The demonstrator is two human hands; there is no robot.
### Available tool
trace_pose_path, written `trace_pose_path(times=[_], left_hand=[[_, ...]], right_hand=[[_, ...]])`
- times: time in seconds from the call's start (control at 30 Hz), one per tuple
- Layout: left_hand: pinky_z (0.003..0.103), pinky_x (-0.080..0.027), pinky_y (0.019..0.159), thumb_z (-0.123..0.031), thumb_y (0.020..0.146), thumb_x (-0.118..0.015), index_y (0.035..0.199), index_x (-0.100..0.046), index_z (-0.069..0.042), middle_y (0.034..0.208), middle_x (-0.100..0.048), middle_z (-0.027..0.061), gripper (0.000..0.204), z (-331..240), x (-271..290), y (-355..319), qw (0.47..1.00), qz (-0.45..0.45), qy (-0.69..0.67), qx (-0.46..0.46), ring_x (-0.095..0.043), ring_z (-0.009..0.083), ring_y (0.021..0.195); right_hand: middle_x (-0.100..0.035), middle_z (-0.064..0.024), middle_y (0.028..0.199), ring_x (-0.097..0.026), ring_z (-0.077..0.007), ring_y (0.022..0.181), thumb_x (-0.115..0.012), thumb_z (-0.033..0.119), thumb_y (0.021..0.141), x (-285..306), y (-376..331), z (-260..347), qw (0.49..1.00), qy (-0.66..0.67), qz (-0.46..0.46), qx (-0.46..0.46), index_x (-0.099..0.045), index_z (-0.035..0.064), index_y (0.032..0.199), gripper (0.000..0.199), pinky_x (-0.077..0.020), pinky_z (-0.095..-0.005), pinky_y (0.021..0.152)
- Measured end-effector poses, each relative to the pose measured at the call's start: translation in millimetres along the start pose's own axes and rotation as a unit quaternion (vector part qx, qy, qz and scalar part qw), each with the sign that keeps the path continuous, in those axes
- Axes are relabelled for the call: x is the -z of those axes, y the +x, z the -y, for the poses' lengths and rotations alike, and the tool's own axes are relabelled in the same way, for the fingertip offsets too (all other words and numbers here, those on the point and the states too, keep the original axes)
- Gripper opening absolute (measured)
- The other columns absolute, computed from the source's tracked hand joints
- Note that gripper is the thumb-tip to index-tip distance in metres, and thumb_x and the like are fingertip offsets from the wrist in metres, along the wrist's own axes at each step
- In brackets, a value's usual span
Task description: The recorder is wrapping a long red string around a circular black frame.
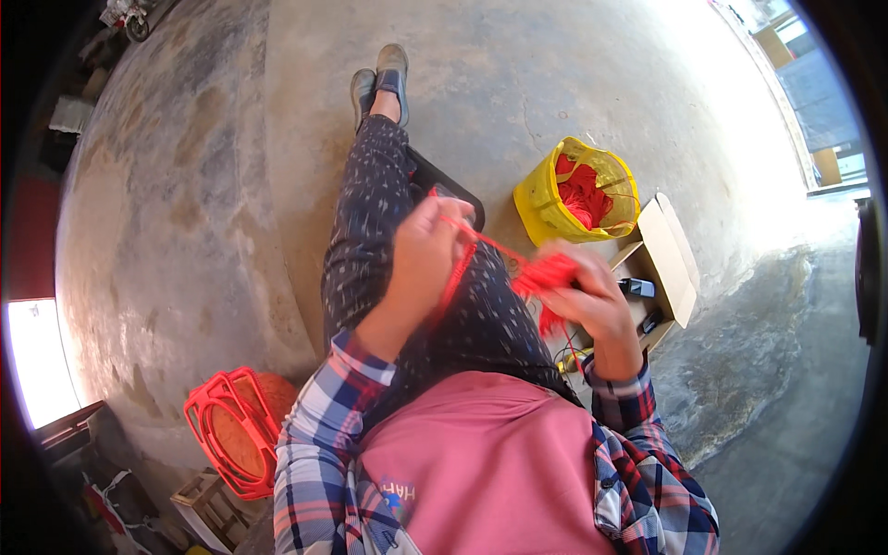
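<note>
Over my lap, my left hand is closed on a red cord, which hangs down from the fingers toward my thigh. A strand of the same red runs across to my right hand. There, the fingers are wrapped round a bunched red cord bundle, somewhat smeared by motion. One thin end drops below the right hand toward my sleeve. Beyond the right hand stands a yellow basket with more red cord inside.
An open cardboard box with small black devices sits right of my leg. A red plastic stool is at the lower left, beside a wooden stool. My outstretched legs lie over the concrete floor.
</note>
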State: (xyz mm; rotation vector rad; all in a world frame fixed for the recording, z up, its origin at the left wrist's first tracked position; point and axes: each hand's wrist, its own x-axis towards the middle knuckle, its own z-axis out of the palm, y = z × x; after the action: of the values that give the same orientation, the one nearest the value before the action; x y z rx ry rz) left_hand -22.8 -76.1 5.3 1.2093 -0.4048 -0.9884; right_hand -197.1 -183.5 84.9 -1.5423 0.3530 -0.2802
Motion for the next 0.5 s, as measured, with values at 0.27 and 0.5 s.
trace_pose_path(times=[0.27, 0.5], left_hand=[[0.025, -0.037, 0.048, -0.028, 0.098, -0.054, 0.088, -0.06, -0.001, 0.06, -0.057, 0.0062, 0.029, 31.8, 25.5, 39.1, 0.947, -0.032, 0.319, 0.038, -0.048, 0.0088, 0.053], [0.026, -0.041, 0.055, -0.015, 0.097, -0.055, 0.083, -0.061, 0.001, 0.064, -0.054, -0.001, 0.022, -13.7, -10.0, 1.8, 0.942, -0.05, 0.304, -0.133, -0.048, 0.0055, 0.061]], right_hand=[[-0.06, -0.0172, 0.094, -0.061, -0.0378, 0.087, -0.068, 0.01, 0.072, -6.7, 65.1, -125.0, 0.899, -0.427, -0.066, 0.064, -0.061, 0.0004, 0.099, 0.03, -0.0505, -0.0419, 0.074], [-0.049, -0.018, 0.128, -0.051, -0.035, 0.12, -0.072, 0.016, 0.081, -22.4, 37.3, -83.0, 0.928, -0.316, -0.096, 0.174, -0.054, 0.0077, 0.127, 0.05, -0.0426, -0.0409, 0.1]])
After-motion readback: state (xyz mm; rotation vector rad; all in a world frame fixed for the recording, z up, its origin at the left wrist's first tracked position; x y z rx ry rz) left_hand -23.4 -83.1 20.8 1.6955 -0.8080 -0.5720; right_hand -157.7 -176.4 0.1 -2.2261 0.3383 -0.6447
